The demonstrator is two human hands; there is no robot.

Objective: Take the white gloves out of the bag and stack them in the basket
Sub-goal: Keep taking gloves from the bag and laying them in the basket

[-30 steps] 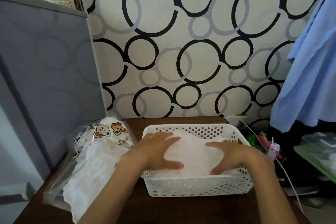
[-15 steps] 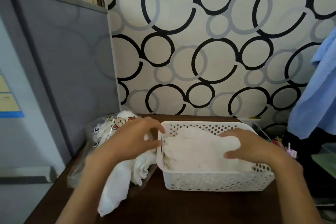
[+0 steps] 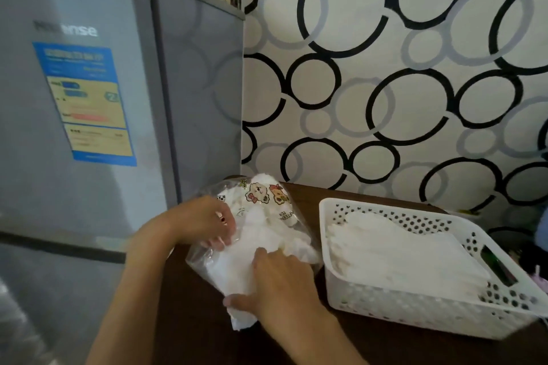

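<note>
A clear plastic bag (image 3: 264,195) printed with cartoon bears lies on the dark wooden table, stuffed with white gloves (image 3: 237,272) that spill out of its near end. My left hand (image 3: 204,222) grips the bag's left edge with curled fingers. My right hand (image 3: 278,284) lies on the gloves at the bag's mouth, thumb tucked under their near end, pinching them. To the right stands the white perforated basket (image 3: 430,317) holding a flat stack of white gloves (image 3: 394,249).
A grey fridge (image 3: 89,127) with a blue and yellow label stands close on the left, against the table. The circle-patterned wall (image 3: 385,68) runs behind the table. Some small coloured items (image 3: 501,270) sit past the basket's right end.
Both hands have left the basket. The left went to the bag first, then the right followed onto the gloves at the bag's mouth. The view has swung left towards the fridge.
</note>
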